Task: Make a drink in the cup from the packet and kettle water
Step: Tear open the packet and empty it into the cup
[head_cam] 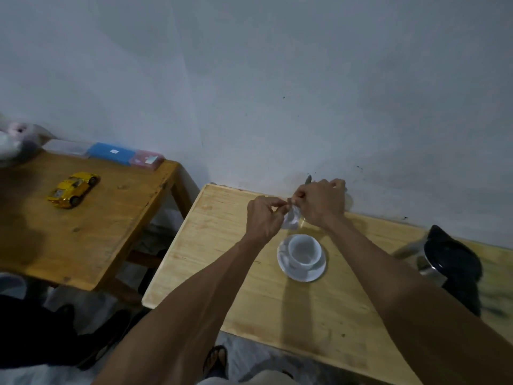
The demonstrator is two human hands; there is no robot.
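A white cup [302, 252] stands on a white saucer [315, 274] in the middle of the light wooden table [249, 295]; it looks empty. Just above and beyond the cup, a small clear packet [291, 219] hangs between my two hands. My left hand [263, 218] pinches its top corner from the left, and my right hand [319, 204] pinches it from the right. A kettle [444, 259] with a black lid and steel body stands at the table's right edge.
The tip of a thin dark object [308, 179] shows behind my right hand by the wall. A darker wooden table [83, 232] to the left carries a yellow toy car [73, 189], flat plastic boxes [111, 154] and a soft toy [14, 143].
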